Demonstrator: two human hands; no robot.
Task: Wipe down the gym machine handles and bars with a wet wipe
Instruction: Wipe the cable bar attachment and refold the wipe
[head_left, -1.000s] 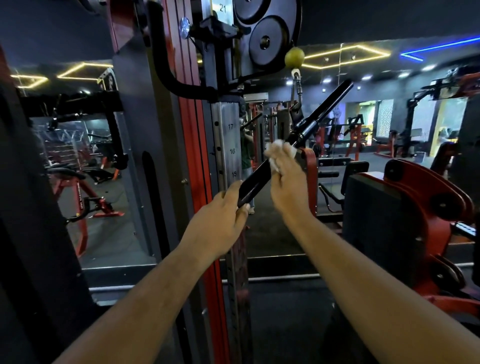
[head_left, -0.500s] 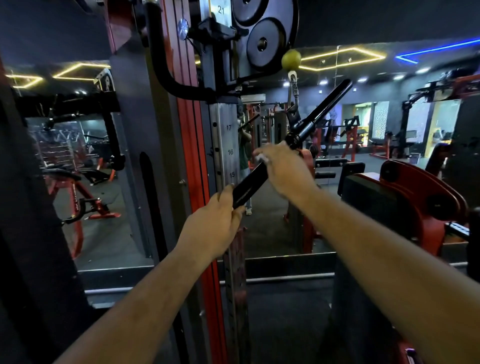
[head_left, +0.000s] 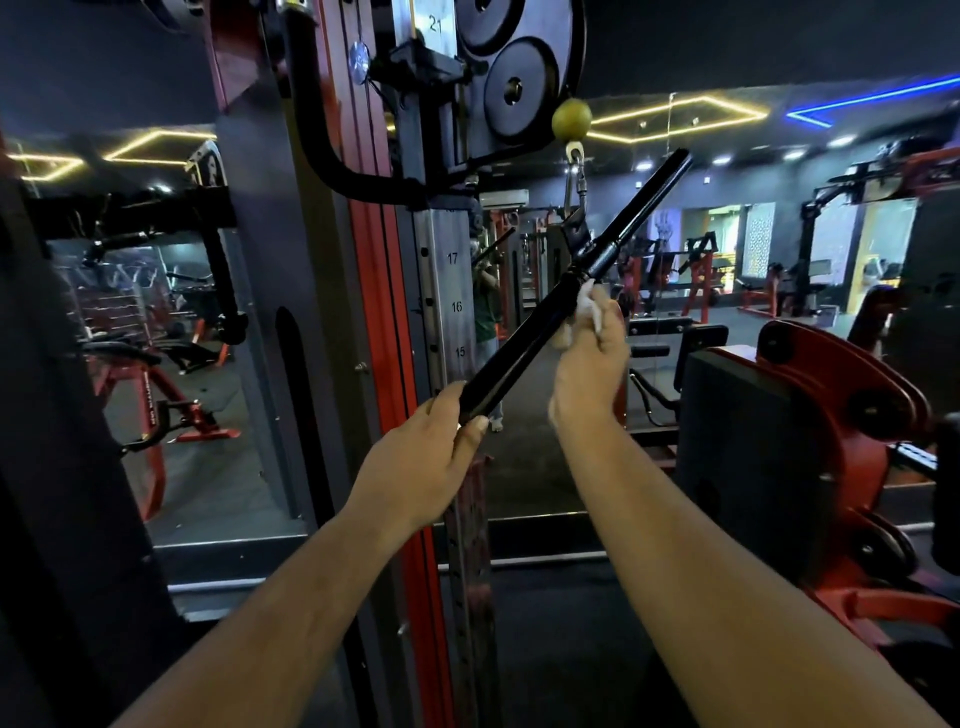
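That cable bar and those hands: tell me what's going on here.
A person is cleaning a cable machine's straight bar, which hangs tilted from a clip under a yellow ball. The left hand grips the bar's lower end. The right hand holds a white wet wipe against the bar near its middle.

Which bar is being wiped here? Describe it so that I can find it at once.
Find the steel post numbered 15 to 17 at centre. Just right of it a black bar hangs tilted from a clip under a yellow ball. The left hand grips its low end, and the right hand presses a white wipe to its middle.
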